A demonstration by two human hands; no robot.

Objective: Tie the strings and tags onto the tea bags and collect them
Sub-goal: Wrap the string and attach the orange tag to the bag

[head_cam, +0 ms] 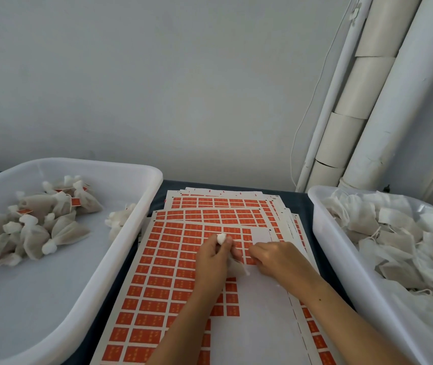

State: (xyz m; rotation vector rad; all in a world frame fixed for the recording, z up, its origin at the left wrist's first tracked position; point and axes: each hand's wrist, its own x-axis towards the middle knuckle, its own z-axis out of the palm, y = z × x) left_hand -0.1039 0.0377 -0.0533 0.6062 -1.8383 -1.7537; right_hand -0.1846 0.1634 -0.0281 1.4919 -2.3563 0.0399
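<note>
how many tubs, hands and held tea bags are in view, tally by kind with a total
White plastic tubs: 2, the left tub and the right tub
Hands: 2, the left hand and the right hand
Tea bags held in the hands: 1, the held tea bag
Total: 5

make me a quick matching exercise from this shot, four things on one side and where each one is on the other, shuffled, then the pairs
Things:
1. tied tea bags with tags
2. untied tea bags
3. orange tag sheets
4. tea bag being tied

Places:
A. flat on the table, between the two tubs
B. in the right tub
C. in the grip of the left hand
D. in the left tub

Pairs: 1-D, 2-B, 3-A, 4-C
</note>
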